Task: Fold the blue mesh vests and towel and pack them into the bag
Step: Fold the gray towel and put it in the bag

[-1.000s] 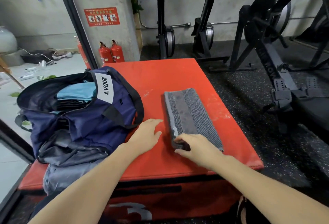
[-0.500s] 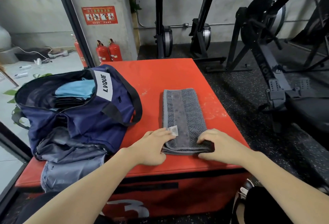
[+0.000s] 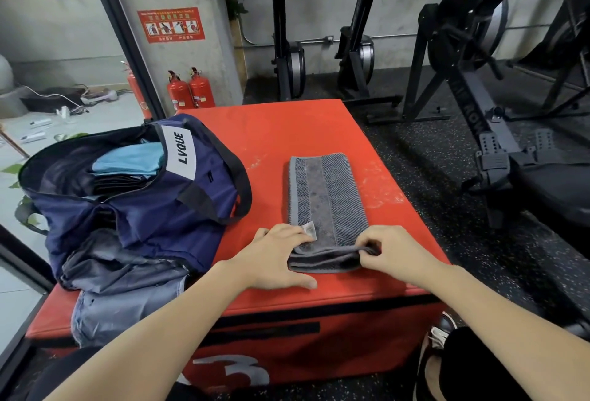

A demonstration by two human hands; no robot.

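Note:
A grey towel (image 3: 325, 199), folded into a long strip, lies on the red box (image 3: 287, 129) with its near end lifted a little. My left hand (image 3: 277, 255) holds that end at its left corner, beside a small white label. My right hand (image 3: 388, 252) pinches the right corner of the same end. The navy bag (image 3: 178, 196) marked LVQUE stands open on the left of the box. Folded light blue vests (image 3: 127, 159) lie inside it on darker folded cloth.
Grey fabric (image 3: 124, 292) spills from under the bag at the box's near left corner. Black rowing machines (image 3: 472, 81) stand on the dark floor to the right and behind. Red fire extinguishers (image 3: 191, 91) stand by the pillar.
My left hand has moved from the box surface onto the towel's near left corner. My right hand has shifted to the right corner, and both now raise the near end slightly.

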